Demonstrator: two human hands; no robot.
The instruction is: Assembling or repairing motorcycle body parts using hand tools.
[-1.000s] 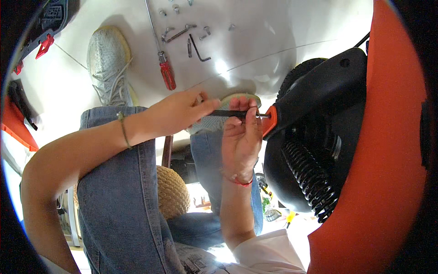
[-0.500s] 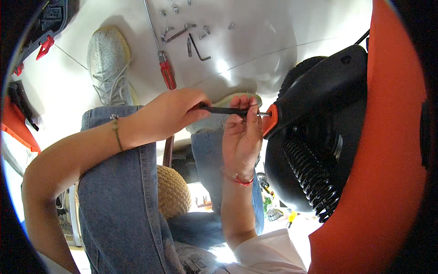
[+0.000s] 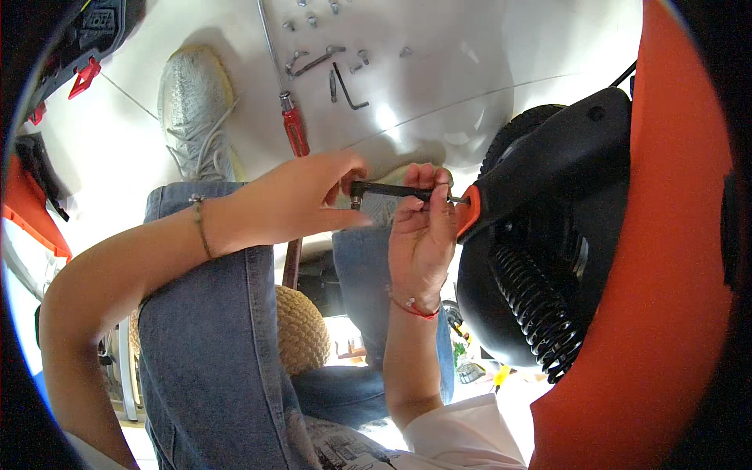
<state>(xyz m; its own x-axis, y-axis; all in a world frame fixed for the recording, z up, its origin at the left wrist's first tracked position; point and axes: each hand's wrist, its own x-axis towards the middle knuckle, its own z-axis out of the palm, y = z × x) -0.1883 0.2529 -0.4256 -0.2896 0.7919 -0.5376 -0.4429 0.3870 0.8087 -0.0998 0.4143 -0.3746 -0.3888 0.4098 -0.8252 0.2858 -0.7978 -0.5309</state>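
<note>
A black wrench (image 3: 388, 189) lies nearly level between my hands, with a short silver piece crossing its left end. Its thin metal tip meets the orange tab (image 3: 470, 211) at the end of a black arm (image 3: 548, 157). My right hand (image 3: 423, 243) pinches the wrench near that tip, palm up, the other fingers curled loosely. Around the wrench's left end, my left hand (image 3: 290, 196) has thumb and fingers apart, not gripping it. Whether its fingertips touch the wrench is hard to make out.
A black coil spring (image 3: 536, 313) and a large orange panel (image 3: 674, 235) stand at the right. On the pale floor lie a red-handled screwdriver (image 3: 294, 125), a hex key (image 3: 348, 88) and several bolts. A woven seat (image 3: 301, 329) shows between my legs.
My left hand has loosened from the wrench's left end and spread its fingers, uncovering the cross piece. My right hand keeps its pinch. The whole view has shifted slightly.
</note>
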